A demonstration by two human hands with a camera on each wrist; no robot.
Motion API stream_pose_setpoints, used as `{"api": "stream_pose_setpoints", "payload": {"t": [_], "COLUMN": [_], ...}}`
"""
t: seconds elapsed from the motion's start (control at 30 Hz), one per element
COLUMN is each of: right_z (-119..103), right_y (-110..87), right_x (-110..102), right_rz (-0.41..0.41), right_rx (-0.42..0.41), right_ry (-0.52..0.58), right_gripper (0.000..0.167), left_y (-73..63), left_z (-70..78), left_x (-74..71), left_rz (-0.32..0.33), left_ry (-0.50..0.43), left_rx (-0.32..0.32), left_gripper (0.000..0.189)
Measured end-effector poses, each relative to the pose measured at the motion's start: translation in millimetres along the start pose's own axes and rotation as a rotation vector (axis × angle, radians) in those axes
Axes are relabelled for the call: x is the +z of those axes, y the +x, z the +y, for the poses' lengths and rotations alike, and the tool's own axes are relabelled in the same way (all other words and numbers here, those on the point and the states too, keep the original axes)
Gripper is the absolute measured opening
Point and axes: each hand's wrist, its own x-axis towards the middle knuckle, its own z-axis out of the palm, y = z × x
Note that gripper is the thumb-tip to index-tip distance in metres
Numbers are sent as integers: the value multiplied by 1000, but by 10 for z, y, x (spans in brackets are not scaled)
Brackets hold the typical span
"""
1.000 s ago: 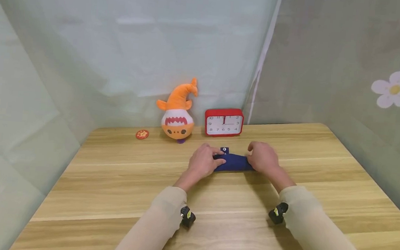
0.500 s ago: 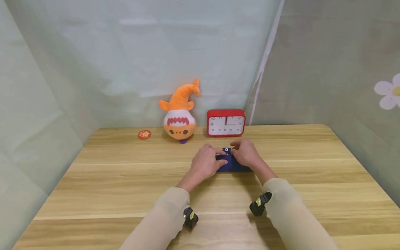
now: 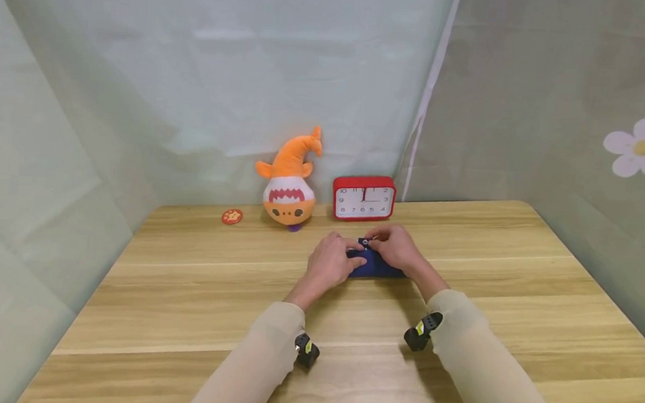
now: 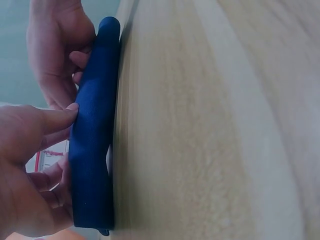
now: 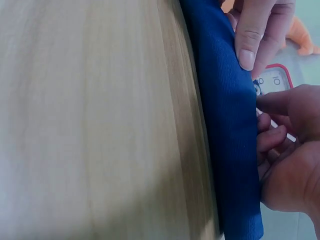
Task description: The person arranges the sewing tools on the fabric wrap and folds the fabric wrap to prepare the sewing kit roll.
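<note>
A folded dark blue fabric pouch (image 3: 378,267) lies flat on the wooden table, its long side running left to right. From its far edge sticks up a small tab with a round metal snap (image 3: 364,242). My left hand (image 3: 329,262) holds the pouch's left part, thumb on the near side and fingers toward the far side. With thumb and forefinger my right hand (image 3: 400,249) pinches at the tab; its other fingers curl behind the pouch. Both wrist views show the rolled blue body of the pouch (image 4: 95,110) closely, while the tab is mostly hidden there.
A red alarm clock (image 3: 364,198) stands behind the hands at the table's back edge. Left of it sits an orange plush shark (image 3: 290,180), and farther left lies a round red disc (image 3: 232,216). Pale fabric walls rise behind the wooden table (image 3: 179,316).
My right hand has left the pouch's right end, moving left to the snap tab, and its fingers now close on it. The left hand stays in place on the pouch.
</note>
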Motion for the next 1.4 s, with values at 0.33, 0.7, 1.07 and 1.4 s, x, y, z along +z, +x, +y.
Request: {"api": "stream_pose_setpoints", "payload": {"t": [0.33, 0.7, 1.07, 1.4], "right_z": [4, 22, -1, 4], "right_y": [-48, -96, -102, -100], "right_x": [-44, -59, -74, -32], "right_rz": [-42, -39, -34, -22], "right_rx": [45, 31, -9, -58], "right_ry": [84, 118, 90, 32], "right_gripper": [22, 25, 25, 27], "left_y": [8, 6, 49, 38], "left_z": [-41, -24, -13, -39], "left_x": [-17, -39, -41, -33], "left_rz": [26, 33, 45, 64], "left_ry": [-50, -67, -73, -82], "left_rx": [-16, -42, -53, -65], "left_gripper": [33, 32, 31, 29]}}
